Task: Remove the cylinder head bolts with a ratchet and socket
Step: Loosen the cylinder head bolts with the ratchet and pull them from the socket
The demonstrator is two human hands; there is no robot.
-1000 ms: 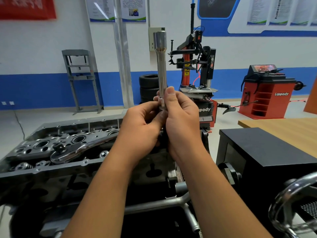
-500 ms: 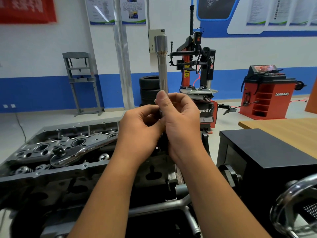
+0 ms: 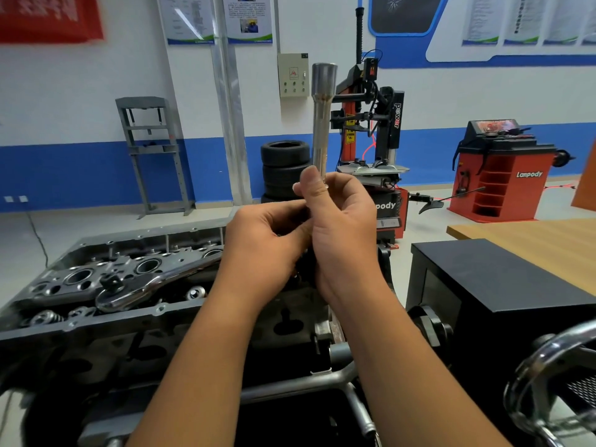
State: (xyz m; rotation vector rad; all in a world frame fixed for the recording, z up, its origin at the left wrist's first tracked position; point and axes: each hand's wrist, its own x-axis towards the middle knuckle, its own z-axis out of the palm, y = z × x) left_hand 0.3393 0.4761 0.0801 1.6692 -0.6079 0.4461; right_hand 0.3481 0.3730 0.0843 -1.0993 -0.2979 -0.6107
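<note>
Both grips are closed on one tool: the right hand (image 3: 342, 221) pinches the upright long socket (image 3: 322, 124), the left hand (image 3: 267, 240) its hidden lower end. The ratchet (image 3: 145, 287) lies on the cylinder head (image 3: 77, 279). Assembly seems underway; joining them is judged next.

Cylinder head (image 3: 80, 285) at left on a dark stand, ratchet (image 3: 154, 285) lying across its top, grey floor (image 3: 96, 221) behind carrying stacked tyres (image 3: 283, 169), a grey press frame (image 3: 151, 153), red machines (image 3: 496, 175), wooden counter (image 3: 532, 233) at right
</note>
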